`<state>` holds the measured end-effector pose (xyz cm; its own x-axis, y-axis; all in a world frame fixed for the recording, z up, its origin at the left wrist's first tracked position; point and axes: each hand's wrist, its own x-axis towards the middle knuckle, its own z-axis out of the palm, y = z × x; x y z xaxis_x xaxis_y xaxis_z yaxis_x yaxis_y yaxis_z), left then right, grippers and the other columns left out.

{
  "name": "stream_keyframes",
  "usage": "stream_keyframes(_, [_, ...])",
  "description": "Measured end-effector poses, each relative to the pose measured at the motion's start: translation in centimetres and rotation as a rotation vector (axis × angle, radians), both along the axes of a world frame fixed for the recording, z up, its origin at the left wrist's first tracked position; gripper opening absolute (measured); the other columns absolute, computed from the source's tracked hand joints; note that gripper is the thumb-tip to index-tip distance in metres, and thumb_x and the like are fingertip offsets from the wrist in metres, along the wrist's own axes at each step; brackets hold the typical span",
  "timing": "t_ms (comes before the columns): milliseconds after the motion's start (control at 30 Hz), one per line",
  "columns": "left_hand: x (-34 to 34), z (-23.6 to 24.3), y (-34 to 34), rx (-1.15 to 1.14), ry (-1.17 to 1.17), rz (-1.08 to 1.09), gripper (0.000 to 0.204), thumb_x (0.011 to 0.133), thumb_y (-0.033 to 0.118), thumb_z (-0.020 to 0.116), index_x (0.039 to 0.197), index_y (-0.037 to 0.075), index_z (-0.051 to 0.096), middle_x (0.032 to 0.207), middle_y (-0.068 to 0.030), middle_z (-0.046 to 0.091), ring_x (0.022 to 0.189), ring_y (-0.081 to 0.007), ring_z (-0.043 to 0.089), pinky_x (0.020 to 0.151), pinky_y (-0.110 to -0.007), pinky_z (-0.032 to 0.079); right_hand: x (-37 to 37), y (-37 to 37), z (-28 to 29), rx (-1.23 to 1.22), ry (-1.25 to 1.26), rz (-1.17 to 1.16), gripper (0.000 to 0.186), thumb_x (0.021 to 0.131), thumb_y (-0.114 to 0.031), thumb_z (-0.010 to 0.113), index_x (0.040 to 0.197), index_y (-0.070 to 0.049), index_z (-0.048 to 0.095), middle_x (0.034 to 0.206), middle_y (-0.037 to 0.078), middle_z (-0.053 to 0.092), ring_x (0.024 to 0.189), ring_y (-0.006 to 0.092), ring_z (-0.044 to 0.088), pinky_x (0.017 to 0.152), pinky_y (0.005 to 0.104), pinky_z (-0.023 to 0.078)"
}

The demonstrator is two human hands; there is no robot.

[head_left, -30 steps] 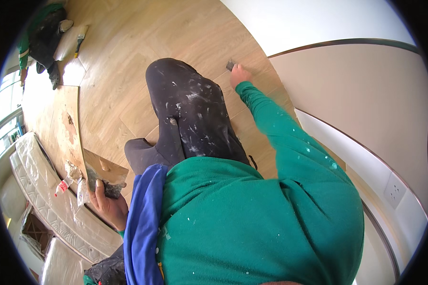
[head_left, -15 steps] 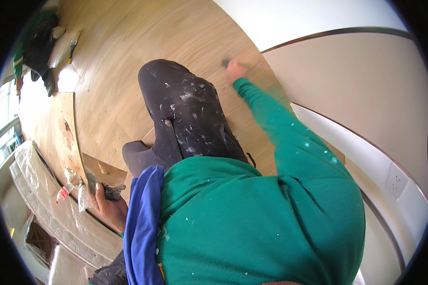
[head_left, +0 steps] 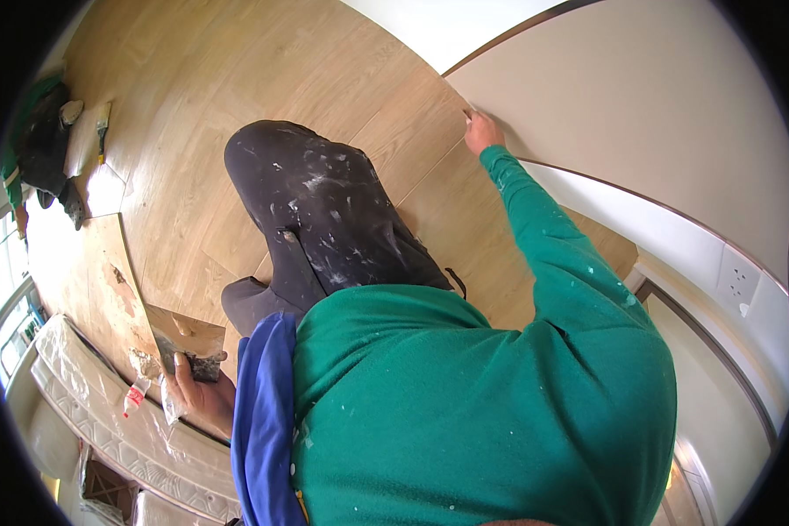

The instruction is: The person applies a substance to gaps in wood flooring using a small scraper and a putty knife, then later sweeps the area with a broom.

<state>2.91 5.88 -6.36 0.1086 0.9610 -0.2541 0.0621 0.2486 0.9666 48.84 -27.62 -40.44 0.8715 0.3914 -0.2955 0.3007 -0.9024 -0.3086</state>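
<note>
My right hand is closed on a small scraper, most of it hidden, at the foot of the beige wall panel, where it meets the wood-plank floor. My left hand, down beside my left hip, grips a wide metal putty blade coated with dark, mottled residue. Just beside it lie a long board with smears and lumps on it, a pale lump of material and a clear plastic bottle with a red label. My paint-spattered dark knee is on the floor between my hands.
Another person in green and dark clothes is low on the floor at upper left, near a paintbrush. Plastic-wrapped mattresses stand at lower left, by a window. A socket plate is set in the wall at right.
My right hand has moved rightward, closer to the panel's bottom edge. The view has turned a little, so the panel sits higher and the other person lower. My left hand still grips its blade.
</note>
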Motion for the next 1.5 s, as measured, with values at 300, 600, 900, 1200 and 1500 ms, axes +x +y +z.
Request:
stream_keyframes(300, [-0.8, -0.1, -0.5, 0.035, 0.012, -0.011, 0.038, 0.095, 0.016, 0.059, 0.13, 0.001, 0.051, 0.107, -0.0115, 0.066, 0.083, -0.0199, 0.067, 0.06, -0.035, 0.057, 2.1, 1.4, -2.6, -0.117, -0.049, -0.084, 0.03, 0.093, -0.018, 0.05, 0.118, -0.009, 0.064, 0.115, 0.019, 0.066, 0.106, 0.0373, 0.063, 0.091, 0.0488, 0.051])
stream_keyframes(600, [-0.8, 0.5, -0.6, 0.022, 0.019, -0.016, 0.036, 0.095, 0.015, 0.06, 0.128, 0.002, 0.054, 0.11, -0.0108, 0.066, 0.088, -0.0205, 0.067, 0.061, -0.036, 0.057, 2.3, 3.4, -2.0, -0.247, 0.015, -0.104, 0.039, 0.088, -0.011, 0.048, 0.125, -0.014, 0.062, 0.114, 0.018, 0.067, 0.105, 0.0382, 0.064, 0.09, 0.0488, 0.052])
stream_keyframes(900, [-0.4, 0.6, -0.9, 0.028, 0.026, 0.024, 0.036, 0.094, 0.014, 0.061, 0.127, 0.001, 0.055, 0.109, -0.011, 0.066, 0.089, -0.0214, 0.066, 0.062, -0.035, 0.056, -2.9, -1.6, -2.5, -0.08, 0.021, -0.043, 0.034, 0.09, -0.013, 0.048, 0.121, -0.01, 0.061, 0.117, 0.016, 0.065, 0.108, 0.0373, 0.062, 0.09, 0.0494, 0.051])
stream_keyframes(1200, [-1.1, -0.6, 0.0, 0.002, 0.025, 0.027, 0.034, 0.094, 0.015, 0.059, 0.126, 0.001, 0.055, 0.107, -0.0116, 0.066, 0.086, -0.0224, 0.066, 0.06, -0.036, 0.054, -0.4, -4.5, -2.1, -0.144, 0.014, -0.155, 0.035, 0.088, -0.013, 0.049, 0.12, -0.008, 0.063, 0.115, 0.018, 0.067, 0.108, 0.0376, 0.062, 0.092, 0.0507, 0.05])
stream_keyframes(1500, [-0.7, -0.1, 0.4, -0.011, 0.0, -0.045, 0.031, 0.094, 0.015, 0.059, 0.121, 0.0, 0.056, 0.106, -0.0121, 0.067, 0.086, -0.0227, 0.067, 0.062, -0.037, 0.055, -5.6, -3.0, -3.7, -0.122, -0.052, -0.007, 0.036, 0.089, -0.012, 0.046, 0.12, -0.011, 0.064, 0.108, 0.016, 0.069, 0.106, 0.0365, 0.064, 0.09, 0.0486, 0.052])
